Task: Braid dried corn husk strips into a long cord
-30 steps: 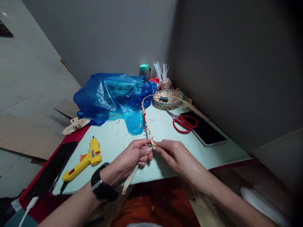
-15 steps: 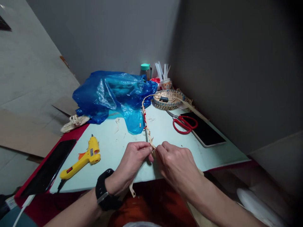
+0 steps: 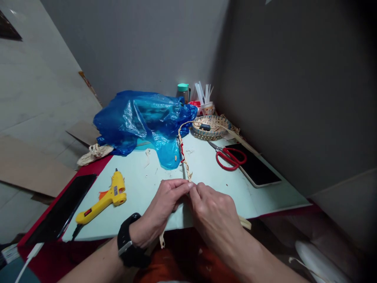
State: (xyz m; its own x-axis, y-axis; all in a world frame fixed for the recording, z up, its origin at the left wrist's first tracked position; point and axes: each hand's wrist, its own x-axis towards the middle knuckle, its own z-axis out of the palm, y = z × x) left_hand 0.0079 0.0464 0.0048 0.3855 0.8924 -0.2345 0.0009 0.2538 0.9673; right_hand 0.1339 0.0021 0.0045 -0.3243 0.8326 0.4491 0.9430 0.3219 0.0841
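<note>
A thin braided cord of pale, husk-like strips (image 3: 187,169), with a red stretch partway along, runs from the woven basket (image 3: 210,133) toward me. Its near end is pinched between the fingertips of my left hand (image 3: 169,198), which has a black watch at the wrist. My right hand (image 3: 213,208) is closed on the same end, its fingers touching those of the left. Where the strips lie inside the fingers is hidden. One loose strip end (image 3: 162,239) hangs below my left hand, and another pale strip (image 3: 245,223) sticks out beyond my right hand.
On the left lie a yellow glue gun (image 3: 103,198) and a black phone-like slab (image 3: 63,210). Red-handled scissors (image 3: 231,159) rest partly over a dark-screened tablet (image 3: 259,169) on the right. A blue plastic bag (image 3: 141,118) and a cup of white sticks (image 3: 207,107) stand behind.
My hands have drawn closer together at the cord's end, and the right fingers now meet the left thumb. A pale strip shows farther out on the right. The view has shifted slightly.
</note>
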